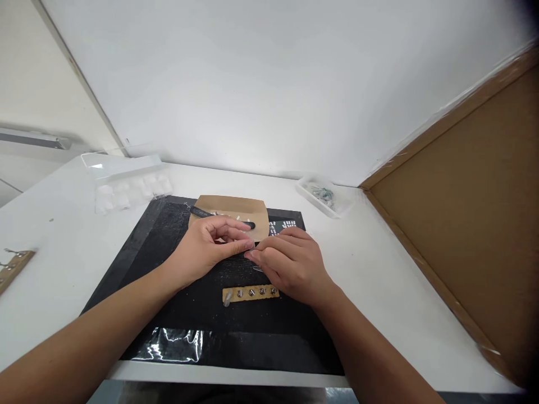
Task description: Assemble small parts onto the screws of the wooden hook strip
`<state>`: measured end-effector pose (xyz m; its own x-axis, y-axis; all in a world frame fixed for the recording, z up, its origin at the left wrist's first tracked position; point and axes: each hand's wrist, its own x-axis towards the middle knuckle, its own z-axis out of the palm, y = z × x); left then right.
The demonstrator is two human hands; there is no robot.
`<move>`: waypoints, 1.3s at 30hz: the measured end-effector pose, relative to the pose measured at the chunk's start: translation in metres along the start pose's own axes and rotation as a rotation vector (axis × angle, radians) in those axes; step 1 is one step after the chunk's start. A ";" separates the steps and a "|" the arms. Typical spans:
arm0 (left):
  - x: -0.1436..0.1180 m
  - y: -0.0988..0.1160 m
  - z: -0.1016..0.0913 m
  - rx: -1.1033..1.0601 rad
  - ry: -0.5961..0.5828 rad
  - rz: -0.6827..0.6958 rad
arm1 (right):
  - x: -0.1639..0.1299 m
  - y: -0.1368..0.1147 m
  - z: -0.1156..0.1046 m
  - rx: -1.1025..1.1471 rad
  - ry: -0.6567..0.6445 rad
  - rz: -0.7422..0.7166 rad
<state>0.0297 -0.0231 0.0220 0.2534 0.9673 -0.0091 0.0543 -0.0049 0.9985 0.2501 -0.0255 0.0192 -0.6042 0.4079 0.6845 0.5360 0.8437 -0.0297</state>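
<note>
Small clear piece (252, 246) is at the fingertips of both hands, above the middle of the black mat (177, 280). The right hand (295, 262) has its fingers curled and pinches this piece between thumb and finger. The left hand (207, 242) is bent around, with its thumb tip at the same piece; I cannot tell if it also grips. Just under the right hand, another clear sliver (257, 269) is partly visible. Nearer to the person lies a brown strip (245, 294) with a row of round metal studs, and a clear tip (228, 297) is at its left end. Behind the hands there is a tan tray (229, 203), and a black stick (201, 212) lies across it. Beside this tray, a dark card (277, 226) carries small white pieces. Farther out on the white desk (379, 269), a clear box (130, 188) with white contents stands to the left, and a shallow container (322, 196) to the right.
</note>
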 end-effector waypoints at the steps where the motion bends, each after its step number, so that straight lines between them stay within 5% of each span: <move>1: -0.001 0.000 0.001 -0.071 -0.002 -0.029 | 0.000 0.000 0.000 -0.004 0.006 -0.009; 9: -0.004 0.001 0.003 -0.278 -0.063 -0.180 | -0.002 -0.001 0.001 0.089 0.030 0.000; 16: -0.005 0.005 0.001 -0.308 -0.150 -0.190 | -0.005 -0.002 0.001 0.279 0.012 0.285; 24: -0.003 -0.001 -0.001 -0.231 -0.209 -0.164 | -0.010 -0.006 0.003 0.344 0.041 0.243; 28: -0.003 -0.001 -0.001 0.115 -0.198 0.142 | -0.012 -0.005 0.000 0.323 0.004 0.239; 32: -0.002 -0.004 -0.003 0.508 -0.013 0.560 | -0.018 -0.008 -0.002 0.321 -0.155 0.243; 35: 0.001 -0.008 -0.007 0.676 0.114 0.712 | -0.024 -0.013 0.001 0.352 -0.277 0.210; 39: 0.005 -0.012 -0.010 0.807 0.139 0.826 | -0.028 -0.020 0.005 0.316 -0.314 0.170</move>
<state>0.0207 -0.0161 0.0104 0.3933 0.6134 0.6849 0.5345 -0.7586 0.3725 0.2535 -0.0518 -0.0026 -0.6985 0.5940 0.3991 0.4663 0.8008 -0.3759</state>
